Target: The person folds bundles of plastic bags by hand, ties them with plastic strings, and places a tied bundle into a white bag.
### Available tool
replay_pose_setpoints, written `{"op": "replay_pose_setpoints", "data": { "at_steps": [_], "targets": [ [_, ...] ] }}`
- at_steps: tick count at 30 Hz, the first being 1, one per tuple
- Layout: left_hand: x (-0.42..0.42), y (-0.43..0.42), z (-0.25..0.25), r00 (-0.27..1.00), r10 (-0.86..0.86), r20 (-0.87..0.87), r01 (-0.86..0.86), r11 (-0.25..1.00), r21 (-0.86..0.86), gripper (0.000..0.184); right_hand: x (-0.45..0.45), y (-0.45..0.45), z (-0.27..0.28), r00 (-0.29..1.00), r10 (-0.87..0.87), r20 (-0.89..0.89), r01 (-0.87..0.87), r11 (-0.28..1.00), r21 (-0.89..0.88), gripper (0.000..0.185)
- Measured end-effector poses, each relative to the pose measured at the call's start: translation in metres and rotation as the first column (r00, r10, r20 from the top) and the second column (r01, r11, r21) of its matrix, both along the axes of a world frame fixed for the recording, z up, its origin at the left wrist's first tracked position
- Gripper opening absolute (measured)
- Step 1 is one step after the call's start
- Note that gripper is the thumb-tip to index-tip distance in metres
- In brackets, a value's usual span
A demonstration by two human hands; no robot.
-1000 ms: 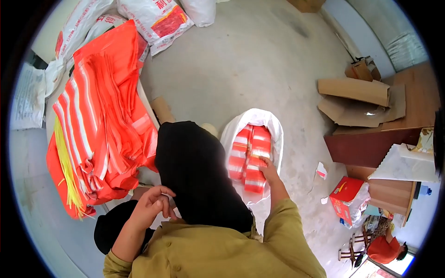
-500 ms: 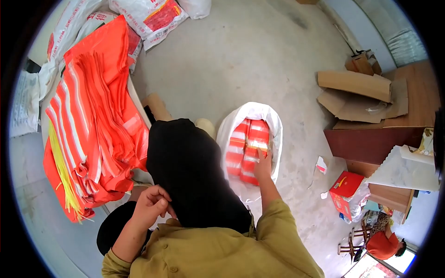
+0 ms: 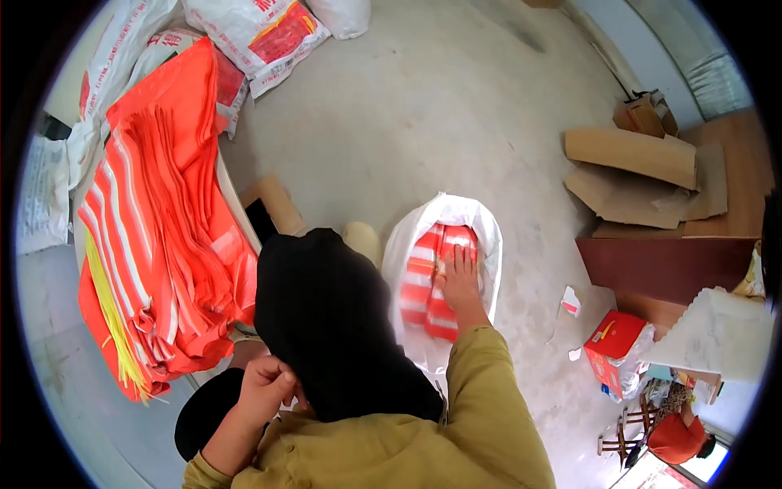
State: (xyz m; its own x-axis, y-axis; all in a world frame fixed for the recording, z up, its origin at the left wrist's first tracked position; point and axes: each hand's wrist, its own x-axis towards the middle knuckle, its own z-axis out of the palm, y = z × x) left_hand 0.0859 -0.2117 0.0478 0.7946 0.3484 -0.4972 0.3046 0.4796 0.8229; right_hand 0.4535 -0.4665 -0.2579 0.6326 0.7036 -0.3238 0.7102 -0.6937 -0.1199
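A white woven sack stands open on the floor beside my leg. Inside it lie two rows of folded orange-and-white striped bundles. My right hand rests flat on the right-hand row, fingers stretched out and a little apart, holding nothing. My left hand is curled near my black-clad thigh, thumb against the bent fingers, with nothing visible in it. To my left, a large pile of orange cloth with pale stripes is stacked, and a hank of yellow strings hangs along its edge.
Printed white sacks lie beyond the cloth pile. On the right are flattened cardboard on a brown cabinet and a red box. A person in red sits at the lower right. Paper scraps lie on the floor.
My right hand has moved from the sack's right side onto the top of the bundles, its fingers flattening out. My left hand stays curled by my thigh. The view has shifted slightly.
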Motion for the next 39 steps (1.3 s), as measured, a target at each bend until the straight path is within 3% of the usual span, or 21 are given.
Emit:
{"op": "replay_pose_setpoints", "data": {
  "at_steps": [3, 6, 13, 22, 25, 28, 32, 35, 39],
  "targets": [
    [0.002, 0.000, 0.002, 1.000, -0.006, -0.030, 0.005, 1.000, -0.030, 0.031, 0.014, 0.004, 0.001, 0.999, 0.016, -0.047, -0.019, 0.998, -0.060, 0.079],
    [0.002, 0.002, 0.001, 0.999, -0.034, -0.021, 0.033, 0.998, -0.051, 0.032, 0.028, -0.009, -0.022, 0.995, 0.020, -0.102, -0.018, 1.000, 0.018, 0.079],
    [0.013, 0.003, 0.009, 0.999, -0.044, -0.029, 0.042, 0.997, -0.068, 0.030, 0.043, -0.010, -0.032, 0.968, -0.042, -0.248, 0.036, 0.999, -0.028, 0.084],
    [0.014, -0.001, 0.010, 0.999, 0.007, -0.046, -0.011, 0.997, -0.080, 0.029, 0.039, 0.012, -0.006, 0.985, -0.002, -0.172, -0.016, 0.994, -0.104, 0.091],
    [0.011, -0.002, 0.007, 0.999, 0.027, -0.034, -0.030, 0.996, -0.086, 0.028, 0.040, 0.030, 0.024, 0.944, -0.212, -0.251, 0.186, 0.975, -0.123, 0.096],
    [0.010, -0.001, 0.009, 0.997, 0.011, -0.080, -0.016, 0.998, -0.064, 0.028, 0.042, 0.029, 0.005, 0.940, -0.218, -0.263, 0.205, 0.976, -0.079, 0.104],
    [0.012, 0.000, 0.010, 0.997, 0.002, -0.082, -0.007, 0.998, -0.057, 0.029, 0.065, 0.034, 0.008, 0.947, -0.081, -0.311, 0.035, 0.988, -0.152, 0.113],
    [0.015, 0.001, 0.013, 0.996, -0.011, -0.088, 0.006, 0.998, -0.059, 0.029, 0.074, 0.038, 0.017, 0.934, -0.092, -0.347, 0.029, 0.983, -0.183, 0.113],
    [0.014, 0.000, 0.012, 0.996, -0.002, -0.085, -0.002, 0.999, -0.048, 0.029, 0.056, 0.024, 0.004, 0.951, -0.155, -0.266, 0.152, 0.988, -0.031, 0.102]
  ]
}}
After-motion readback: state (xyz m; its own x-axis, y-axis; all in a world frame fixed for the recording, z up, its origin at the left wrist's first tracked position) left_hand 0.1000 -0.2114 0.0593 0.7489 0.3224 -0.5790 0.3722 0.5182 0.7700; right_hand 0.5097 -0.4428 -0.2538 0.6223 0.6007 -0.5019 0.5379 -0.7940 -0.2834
